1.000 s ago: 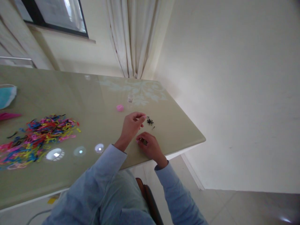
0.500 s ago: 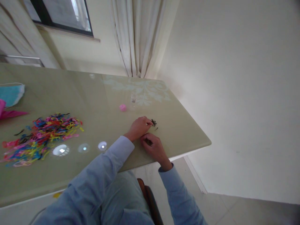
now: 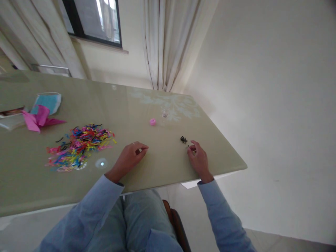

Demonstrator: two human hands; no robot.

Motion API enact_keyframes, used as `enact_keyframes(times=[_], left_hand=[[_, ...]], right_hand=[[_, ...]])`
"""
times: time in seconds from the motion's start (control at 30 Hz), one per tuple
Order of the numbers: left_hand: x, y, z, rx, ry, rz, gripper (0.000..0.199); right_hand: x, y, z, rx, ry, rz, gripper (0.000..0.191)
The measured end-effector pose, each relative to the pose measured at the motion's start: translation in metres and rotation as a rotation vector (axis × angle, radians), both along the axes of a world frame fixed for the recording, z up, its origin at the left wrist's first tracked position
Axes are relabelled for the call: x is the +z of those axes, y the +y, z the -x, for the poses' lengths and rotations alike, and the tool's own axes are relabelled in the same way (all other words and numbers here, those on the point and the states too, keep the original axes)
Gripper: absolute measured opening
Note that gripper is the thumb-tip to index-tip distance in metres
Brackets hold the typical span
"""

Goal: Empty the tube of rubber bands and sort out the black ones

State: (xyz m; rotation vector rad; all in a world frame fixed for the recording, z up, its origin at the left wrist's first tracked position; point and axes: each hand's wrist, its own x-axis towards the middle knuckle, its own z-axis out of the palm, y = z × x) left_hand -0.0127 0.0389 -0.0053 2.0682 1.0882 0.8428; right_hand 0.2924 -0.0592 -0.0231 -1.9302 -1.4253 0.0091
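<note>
1. Our left hand (image 3: 128, 158) is pinched nearly closed; we can't tell what it holds.
2. Our right hand (image 3: 199, 160), fingers slightly parted, nears the black bands (image 3: 183, 140) on the worktop (image 3: 162, 168).
3. These look light, soft, springy; we'd pinch one loop's edge.

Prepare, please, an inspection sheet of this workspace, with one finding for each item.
Surface: glossy table, with light reflections.
Job's things: black bands in a small heap; coloured bands spread in a larger one.
Clutter: pink round piece, small clear container, blue mask, pink folded item.
Hands: left hand, fingertips together, contents unclear; right hand, curled beside black bands.
Cables: nothing seen.
Surroundings: window, curtains, wall.
</note>
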Motion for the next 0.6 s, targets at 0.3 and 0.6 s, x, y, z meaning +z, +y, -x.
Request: enact_keyframes(times=[0.3, 0.6], left_hand=[[-0.021, -0.021, 0.036, -0.055, -0.154, -0.064, 0.023], [-0.024, -0.041, 0.064, -0.051, -0.173, -0.189, 0.021]], right_hand=[[0.002, 0.023, -0.006, 0.073, -0.080, 0.054, 0.042], [0.024, 0.035, 0.032, 0.280, -0.030, 0.030, 0.037]])
